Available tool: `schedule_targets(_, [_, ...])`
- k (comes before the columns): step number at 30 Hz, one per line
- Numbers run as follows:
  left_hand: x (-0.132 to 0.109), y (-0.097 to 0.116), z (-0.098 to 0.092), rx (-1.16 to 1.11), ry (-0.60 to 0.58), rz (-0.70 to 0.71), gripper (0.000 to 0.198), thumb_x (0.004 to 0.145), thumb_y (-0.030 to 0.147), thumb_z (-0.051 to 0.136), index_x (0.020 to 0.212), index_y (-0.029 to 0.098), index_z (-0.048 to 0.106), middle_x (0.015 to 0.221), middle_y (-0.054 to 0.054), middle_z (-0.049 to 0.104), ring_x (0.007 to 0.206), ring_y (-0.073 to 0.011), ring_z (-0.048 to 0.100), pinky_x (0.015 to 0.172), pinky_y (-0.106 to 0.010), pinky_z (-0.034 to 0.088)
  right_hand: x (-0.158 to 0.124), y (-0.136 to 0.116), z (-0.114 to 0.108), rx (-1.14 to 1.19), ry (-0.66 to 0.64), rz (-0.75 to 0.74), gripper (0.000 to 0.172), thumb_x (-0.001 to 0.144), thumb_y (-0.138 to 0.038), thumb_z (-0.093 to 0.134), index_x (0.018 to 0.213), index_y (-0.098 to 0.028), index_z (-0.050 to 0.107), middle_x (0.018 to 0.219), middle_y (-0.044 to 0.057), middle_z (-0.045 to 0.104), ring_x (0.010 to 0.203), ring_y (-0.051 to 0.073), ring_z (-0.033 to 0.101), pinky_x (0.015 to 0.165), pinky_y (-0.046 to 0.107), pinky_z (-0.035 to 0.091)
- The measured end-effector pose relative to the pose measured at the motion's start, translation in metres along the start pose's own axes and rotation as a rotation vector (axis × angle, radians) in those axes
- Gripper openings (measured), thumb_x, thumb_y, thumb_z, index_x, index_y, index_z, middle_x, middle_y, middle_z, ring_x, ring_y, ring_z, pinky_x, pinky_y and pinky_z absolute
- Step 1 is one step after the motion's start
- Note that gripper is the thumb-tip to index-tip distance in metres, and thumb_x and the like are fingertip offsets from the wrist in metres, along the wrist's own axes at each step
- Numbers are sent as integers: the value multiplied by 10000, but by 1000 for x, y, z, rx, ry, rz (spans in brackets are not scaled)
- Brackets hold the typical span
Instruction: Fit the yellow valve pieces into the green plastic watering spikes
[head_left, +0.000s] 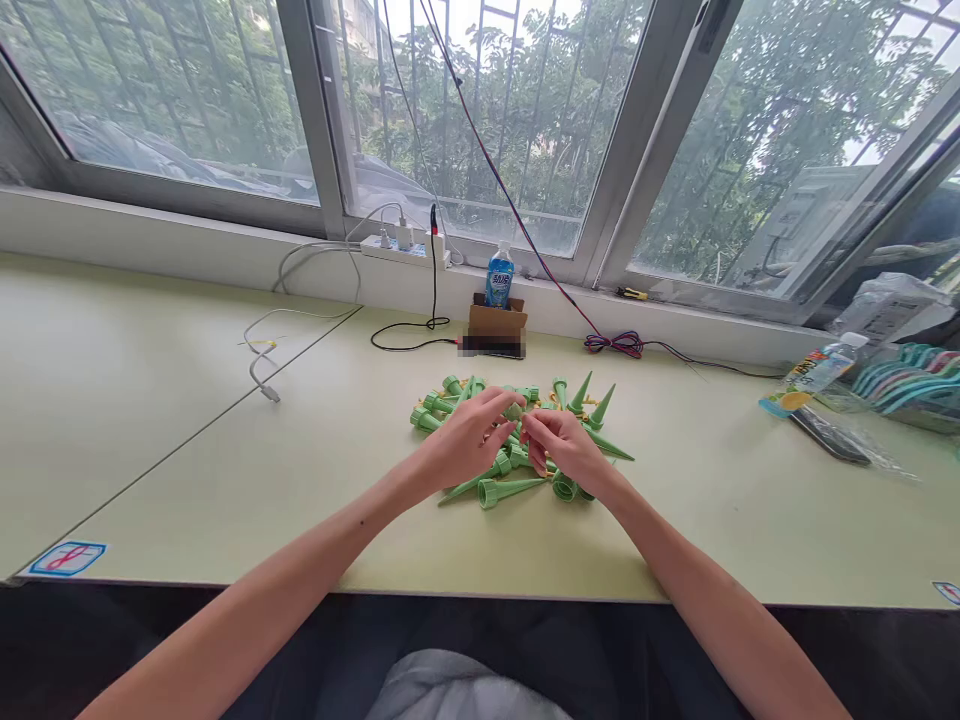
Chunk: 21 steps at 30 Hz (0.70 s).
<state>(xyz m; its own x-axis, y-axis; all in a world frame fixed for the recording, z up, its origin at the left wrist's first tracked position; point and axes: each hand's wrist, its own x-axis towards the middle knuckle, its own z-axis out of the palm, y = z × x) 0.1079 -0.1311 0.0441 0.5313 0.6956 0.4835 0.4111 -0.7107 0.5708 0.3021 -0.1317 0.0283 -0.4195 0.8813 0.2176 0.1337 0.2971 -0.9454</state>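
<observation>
Over a heap of green plastic watering spikes, my left hand (474,436) is closed on one green watering spike (513,411), whose end shows between thumb and fingers. My right hand (564,444) meets it from the right, fingertips pinched together close to that end. Whatever the pinch contains is too small or hidden to make out. Beneath both hands lie more spikes, such as a ribbed-collared one (514,490) in front and a pointed one (602,408) to the right. Small yellow parts (592,402) show among them. My hands cover the middle of the heap.
Behind the heap stand a small cardboard box (498,318) and a blue-labelled bottle (499,275). A power strip (405,250) and cables run along the window ledge. To the right lie coiled wire (615,344), a drink bottle (814,375) and a dark phone (829,436).
</observation>
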Motion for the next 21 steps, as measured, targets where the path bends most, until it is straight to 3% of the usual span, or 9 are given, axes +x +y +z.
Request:
schedule_targets(5, [0,1,-1,23,10,35,244,974,212,398,1180,230,527,1184,-78,584,833,-149,631,732,-287,533,1,-1,0,170,-28,60,434,895,-564,560,703,-174,565,454,-59,452,387,97,466,419,230,374])
schedule_targets(12, [1,-2,-1,89,9,19,190,985,215,374,1052,194,551,1008,-66,638,710,-146,596,664,-285,472,-1,1,3,92,-67,34,405,903,-526,565,697,-177,558,452,-62,442,394,97,459,430,227,365])
schedule_targets(17, [2,-4,1,102,30,11,157,966,239,398,917,193,540,861,-55,611,687,-171,565,636,-302,443,-2,0,2,-51,-82,23,394,933,-486,514,675,-189,496,457,-55,450,403,100,439,442,234,351])
schedule_targets(21, [2,-1,0,132,7,-26,211,979,280,384,800,201,463,808,-40,589,672,-174,532,649,-310,424,-4,2,4,-326,-44,-85,361,948,-374,471,640,-197,405,480,-63,380,438,82,345,457,231,266])
